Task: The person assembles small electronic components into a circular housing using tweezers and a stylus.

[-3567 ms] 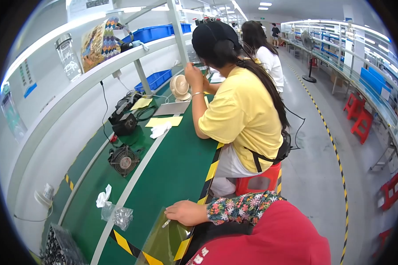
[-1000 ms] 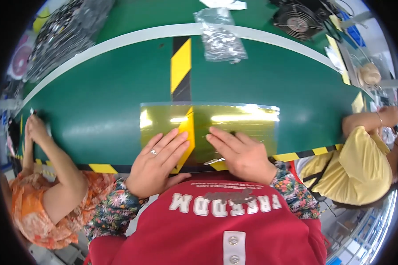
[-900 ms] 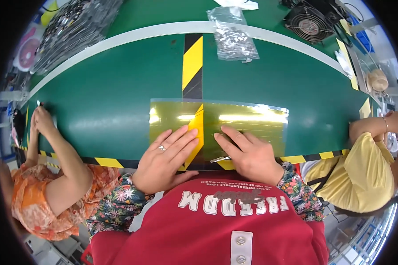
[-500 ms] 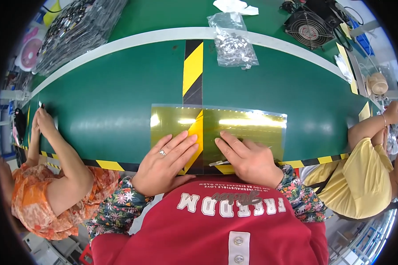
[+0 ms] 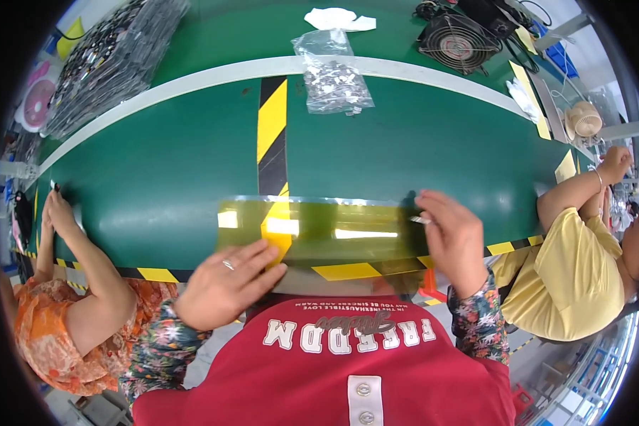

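Note:
A clear yellow-tinted film sheet (image 5: 334, 248) lies along the near side of the green table (image 5: 192, 156). Its near edge reaches over the striped border toward my red top. My left hand (image 5: 227, 284), wearing a ring, rests on the sheet's lower left part with fingers stretched out. At the sheet's right end, my right hand (image 5: 456, 238) is raised, thumb and fingers pinched together. A slim silvery tool (image 5: 419, 220) pokes out between those fingers; most of it is hidden. Whether they also grip the sheet's edge, I cannot tell.
Beyond a white rail (image 5: 220, 77) sit a fan (image 5: 459, 44) and a heap of bagged parts (image 5: 113, 64). A clear bag of small pieces (image 5: 337, 84) lies across the rail. Co-workers sit at both sides, one in orange (image 5: 71, 323), one in yellow (image 5: 564, 277).
My right hand has lifted off the sheet and moved right to its end, fingers now pinched. The left hand stays on the sheet, slightly lower. The whole view has shifted a little.

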Motion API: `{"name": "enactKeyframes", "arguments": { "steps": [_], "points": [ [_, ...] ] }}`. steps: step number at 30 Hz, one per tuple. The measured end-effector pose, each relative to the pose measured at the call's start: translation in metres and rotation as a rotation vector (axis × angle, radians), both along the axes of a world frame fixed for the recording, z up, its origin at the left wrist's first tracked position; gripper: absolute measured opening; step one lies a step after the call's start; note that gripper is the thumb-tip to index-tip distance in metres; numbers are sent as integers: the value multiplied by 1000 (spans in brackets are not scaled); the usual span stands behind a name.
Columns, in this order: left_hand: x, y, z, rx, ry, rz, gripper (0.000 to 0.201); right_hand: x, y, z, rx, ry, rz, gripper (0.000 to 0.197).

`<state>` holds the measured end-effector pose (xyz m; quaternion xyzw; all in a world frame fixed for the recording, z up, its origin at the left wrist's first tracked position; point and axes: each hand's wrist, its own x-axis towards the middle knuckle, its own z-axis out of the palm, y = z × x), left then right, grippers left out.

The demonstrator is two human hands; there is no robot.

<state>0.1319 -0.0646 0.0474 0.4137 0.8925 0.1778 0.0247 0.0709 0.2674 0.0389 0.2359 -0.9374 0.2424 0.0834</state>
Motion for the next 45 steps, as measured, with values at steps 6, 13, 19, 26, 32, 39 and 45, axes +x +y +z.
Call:
{"name": "enactKeyframes", "arguments": {
  "steps": [6,13,19,26,32,39,45],
  "points": [
    [-41,4,73,252,-479,324,18,-5,47,11,-690,-254,-289,14],
    [-98,-12,42,388,-1001,555,18,-6,47,-3,-818,-358,-363,14],
    [-108,-4,0,157,-565,588,14,-4,37,-3,-457,-54,-348,19],
    [-99,13,4,49,-115,612,16,-9,11,-18,-367,-77,-199,18],
    [-88,10,0,50,-38,630,18,-15,2,-23,-274,-28,-165,23],
    [-80,13,11,-169,122,676,23,-26,7,-17,-242,61,-272,22],
    [-68,49,28,-136,246,387,43,-39,17,-15,-159,236,-258,18]
  ]
}}
